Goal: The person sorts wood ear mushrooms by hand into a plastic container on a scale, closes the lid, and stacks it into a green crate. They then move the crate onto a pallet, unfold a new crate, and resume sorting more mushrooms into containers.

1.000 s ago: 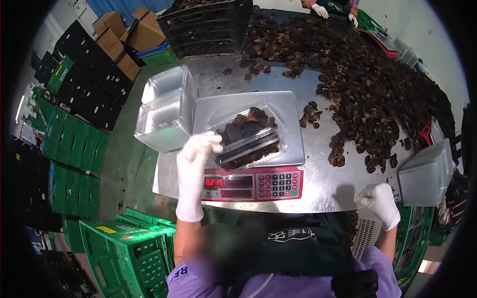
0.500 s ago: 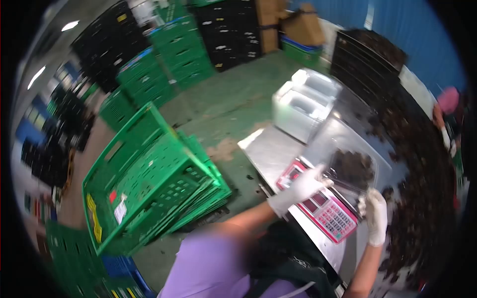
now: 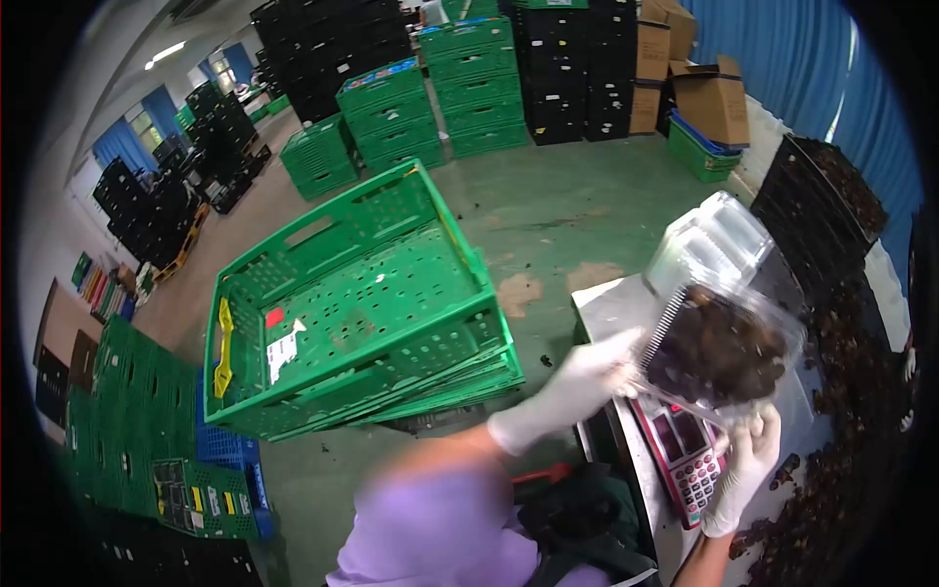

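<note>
Both my hands wear white gloves. They hold a clear plastic container (image 3: 706, 354) filled with dark brown, crinkled pieces, tilted above the scale. My left hand (image 3: 608, 372) grips its left edge, while my right hand (image 3: 751, 460) pinches its lower right edge. Beneath the container, the red and white scale (image 3: 696, 468) with a keypad and displays stands on the metal table (image 3: 626, 303); its upper part is hidden. Just behind is a stack of clear plastic containers (image 3: 699, 245).
A large green crate (image 3: 357, 382) sits tilted on other green crates to the left. Loose dark pieces (image 3: 841, 421) cover the right-hand surface. Green crates (image 3: 479, 88) and black crates (image 3: 558, 78) are stacked at the back, near cardboard boxes (image 3: 712, 103).
The filled container has risen off the scale in both hands and tilted. My view has swung to the right-hand things' left, so the green crate and table appear further right.
</note>
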`<state>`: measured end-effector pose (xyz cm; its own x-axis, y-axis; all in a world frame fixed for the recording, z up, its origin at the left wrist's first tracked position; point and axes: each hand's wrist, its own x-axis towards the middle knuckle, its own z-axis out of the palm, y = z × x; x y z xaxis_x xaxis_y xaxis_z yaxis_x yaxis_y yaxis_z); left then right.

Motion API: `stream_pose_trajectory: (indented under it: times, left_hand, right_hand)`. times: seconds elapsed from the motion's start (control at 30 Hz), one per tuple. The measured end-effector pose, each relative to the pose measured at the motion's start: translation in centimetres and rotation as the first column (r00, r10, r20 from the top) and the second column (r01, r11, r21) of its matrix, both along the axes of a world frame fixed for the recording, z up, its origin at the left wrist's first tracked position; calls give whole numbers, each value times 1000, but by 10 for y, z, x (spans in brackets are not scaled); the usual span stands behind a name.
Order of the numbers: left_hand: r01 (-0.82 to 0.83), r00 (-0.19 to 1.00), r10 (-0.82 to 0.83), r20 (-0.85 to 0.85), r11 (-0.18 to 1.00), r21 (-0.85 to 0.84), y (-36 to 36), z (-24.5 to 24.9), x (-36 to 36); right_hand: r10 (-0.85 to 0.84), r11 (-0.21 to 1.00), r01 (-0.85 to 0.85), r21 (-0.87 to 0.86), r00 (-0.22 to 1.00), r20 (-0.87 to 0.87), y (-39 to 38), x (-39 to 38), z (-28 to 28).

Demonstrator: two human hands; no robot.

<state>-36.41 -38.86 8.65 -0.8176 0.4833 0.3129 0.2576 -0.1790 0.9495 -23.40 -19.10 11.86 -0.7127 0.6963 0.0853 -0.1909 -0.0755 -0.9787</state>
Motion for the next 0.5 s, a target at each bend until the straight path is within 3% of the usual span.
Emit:
stream_pose_trajectory:
  times: [0.03,0.07,0.1,0.13,0.17,0.2,0.23,0.3,0.37,0.4,0.43,0.47,0.5]
  left_hand:
    - [33,973,-56,224,994,106,-27,12,0]
    - [-108,976,102,193,994,23,-50,40,2]
    - [-189,951,157,265,977,100,-78,46,1]
    - [-334,926,329,184,943,-2,-104,68,2]
    - [-432,901,432,32,902,0,-137,73,-5]
    - [-595,803,597,8,802,-54,-162,85,-9]
    - [-682,730,678,-82,731,-32,-199,76,-23]
    - [-748,662,748,-48,656,-99,-281,63,-55]
    - [-783,584,795,161,605,-147,-347,34,-90]
    - [-704,653,732,195,681,-199,-390,7,-112]
    - [-705,621,710,331,691,-161,-422,-26,-137]
    - [-763,473,758,449,607,-222,-419,-41,-151]
    - [-745,451,746,490,617,-252,-419,-61,-166]
  right_hand:
    - [103,995,-103,14,995,15,-14,-11,6]
    - [198,980,-199,24,980,31,-27,-20,11]
    - [294,945,-293,147,956,15,-44,-29,12]
    - [383,890,-372,265,924,10,-58,-36,13]
    - [484,807,-450,382,875,7,-62,-39,16]
    - [506,809,-449,378,861,-60,-61,-40,11]
    - [478,828,-441,345,878,-23,-57,-35,11]
    - [358,871,-385,305,923,143,-36,-14,-9]
    - [214,889,-290,355,947,238,-19,9,-24]
    - [137,921,-218,322,957,256,-16,22,-24]
    - [135,966,-176,189,968,211,-3,38,-41]
    - [78,957,-148,249,959,271,7,56,-48]
    - [15,969,-82,234,961,277,20,74,-61]
